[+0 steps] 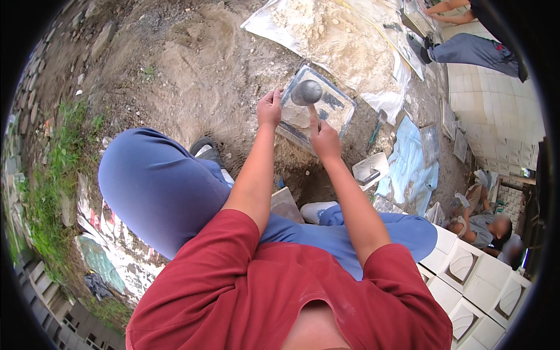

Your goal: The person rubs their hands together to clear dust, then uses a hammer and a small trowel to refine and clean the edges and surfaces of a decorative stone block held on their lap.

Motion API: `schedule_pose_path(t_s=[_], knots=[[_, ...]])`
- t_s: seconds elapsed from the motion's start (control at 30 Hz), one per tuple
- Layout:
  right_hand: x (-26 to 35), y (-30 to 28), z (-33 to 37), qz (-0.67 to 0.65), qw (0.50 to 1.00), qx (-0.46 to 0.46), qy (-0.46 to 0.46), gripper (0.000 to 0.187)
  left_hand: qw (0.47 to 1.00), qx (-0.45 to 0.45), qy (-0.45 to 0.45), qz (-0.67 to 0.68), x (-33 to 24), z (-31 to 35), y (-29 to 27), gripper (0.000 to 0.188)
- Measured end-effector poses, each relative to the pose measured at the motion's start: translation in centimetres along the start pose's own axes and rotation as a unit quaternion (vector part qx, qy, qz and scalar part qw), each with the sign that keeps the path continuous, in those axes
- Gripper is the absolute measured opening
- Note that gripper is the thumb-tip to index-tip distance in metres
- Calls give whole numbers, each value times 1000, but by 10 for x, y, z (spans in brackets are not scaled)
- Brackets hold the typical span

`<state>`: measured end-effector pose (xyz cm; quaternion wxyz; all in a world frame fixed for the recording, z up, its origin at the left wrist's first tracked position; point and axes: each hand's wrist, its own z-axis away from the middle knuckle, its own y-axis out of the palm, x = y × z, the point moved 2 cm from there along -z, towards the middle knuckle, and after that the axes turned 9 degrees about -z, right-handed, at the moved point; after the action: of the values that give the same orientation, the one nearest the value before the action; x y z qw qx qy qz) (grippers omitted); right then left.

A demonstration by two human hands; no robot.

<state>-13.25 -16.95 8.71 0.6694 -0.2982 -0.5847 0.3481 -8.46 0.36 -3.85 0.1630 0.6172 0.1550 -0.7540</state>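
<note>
My right hand [325, 140] is closed around the wooden handle of a mallet [307, 92] with a grey, rounded head. The mallet head is over a square, shallow mould [349, 115] with a grey rim, which lies tilted on the ground in front of me. Pale powder and dark grey patches cover its upper face. At the mould's left edge, my left hand [269, 109] has its fingers curled against the rim; the fingertips are partly hidden.
Pale sandy powder [344, 44] is heaped on a white sheet ahead. To the right lie a trowel [368, 175], a green-handled tool [376, 129] and a light blue cloth [408, 163]. White patterned blocks [461, 265] stand at the lower right. Other people work at the right.
</note>
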Motion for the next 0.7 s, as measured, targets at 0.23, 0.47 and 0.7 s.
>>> schedule_pose_path(t_s=[0.23,0.47,0.7], knots=[[5,5,-12,-36,999,-10,-20,56,997,3,-11,75,5,-6,1,31],[-15,-6,-7,5,1000,-12,2,56,998,26,-39,34,-6,8,15,30],[-9,-8,12,-42,998,-43,19,56,1000,21,-7,-17,7,-2,3,31]])
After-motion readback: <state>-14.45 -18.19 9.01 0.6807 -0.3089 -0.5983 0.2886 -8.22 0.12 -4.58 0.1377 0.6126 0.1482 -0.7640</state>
